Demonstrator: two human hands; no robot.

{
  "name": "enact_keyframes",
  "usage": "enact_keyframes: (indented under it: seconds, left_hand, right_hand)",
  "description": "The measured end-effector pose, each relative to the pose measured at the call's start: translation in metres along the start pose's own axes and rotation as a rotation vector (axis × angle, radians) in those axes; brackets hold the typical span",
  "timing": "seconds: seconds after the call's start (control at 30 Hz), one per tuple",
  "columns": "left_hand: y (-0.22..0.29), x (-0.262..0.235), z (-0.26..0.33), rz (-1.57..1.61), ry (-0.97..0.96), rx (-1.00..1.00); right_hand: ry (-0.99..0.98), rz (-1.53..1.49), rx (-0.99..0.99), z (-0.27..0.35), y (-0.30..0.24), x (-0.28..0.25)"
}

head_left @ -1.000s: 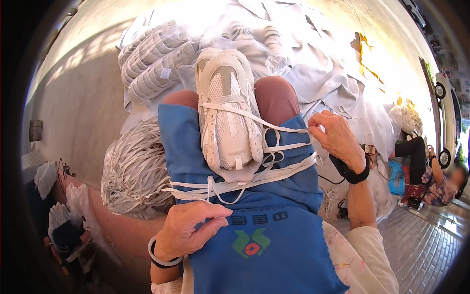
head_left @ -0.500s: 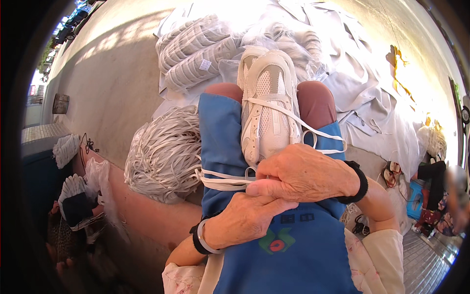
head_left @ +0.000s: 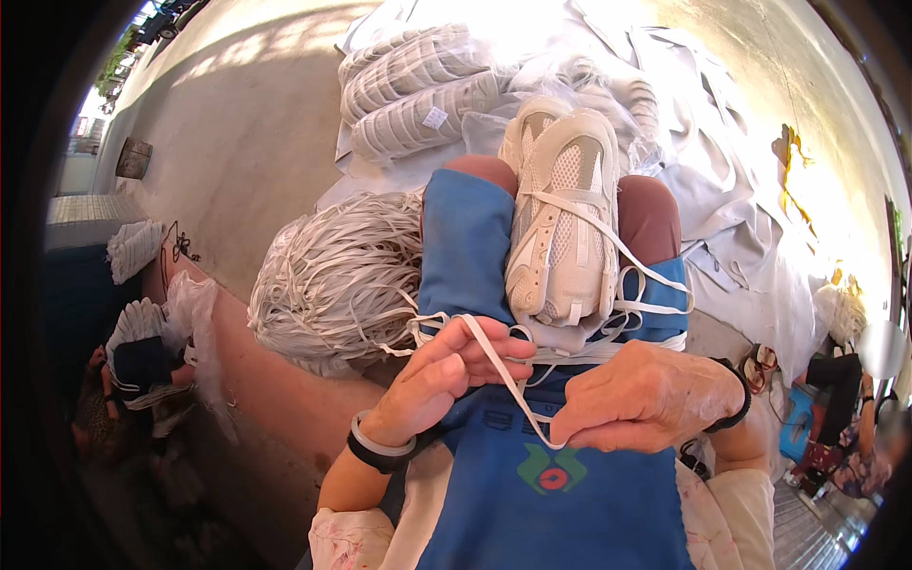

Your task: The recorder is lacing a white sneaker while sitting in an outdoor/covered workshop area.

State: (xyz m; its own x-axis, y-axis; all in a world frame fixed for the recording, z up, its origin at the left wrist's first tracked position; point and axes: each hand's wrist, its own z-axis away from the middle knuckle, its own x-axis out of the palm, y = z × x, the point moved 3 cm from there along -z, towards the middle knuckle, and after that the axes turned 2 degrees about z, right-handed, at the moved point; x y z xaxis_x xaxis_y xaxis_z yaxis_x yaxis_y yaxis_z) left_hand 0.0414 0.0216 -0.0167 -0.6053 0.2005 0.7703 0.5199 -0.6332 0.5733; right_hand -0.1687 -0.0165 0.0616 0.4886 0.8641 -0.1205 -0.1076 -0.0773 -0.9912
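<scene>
Nearer pale shoe (head_left: 568, 271). Below shoe: right hand (head_left: 651, 399), pinching white lace (head_left: 497, 364); left hand (head_left: 427, 389), spread under lace. Left of shoe: lace bundle (head_left: 332, 275).

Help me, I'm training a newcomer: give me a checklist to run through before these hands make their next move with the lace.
1. Right hand holding the lace: ok, pinched at its fingertips.
2. Left hand gripping firmly: cannot tell; the lace crosses its fingers.
3. Near shoe upper side up, toe pointing away: ok.
4. Slack loops gathered in: not ok, loose on the shoe's right.
5. Lace bundle close by: ok, left of the shoe.
</scene>
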Motion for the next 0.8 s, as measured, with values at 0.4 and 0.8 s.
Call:
enact_keyframes:
  seconds: [0.4,0.8]
  left_hand:
    - [0.069,-0.060,0.063,0.367,0.329,0.444]
    - [0.028,0.003,0.015,0.006,0.149,0.072]
  right_hand:
    - [-0.014,-0.009,-0.052,0.013,-0.002,0.018]
    - [-0.018,0.175,-0.113,-0.013,0.012,0.059]
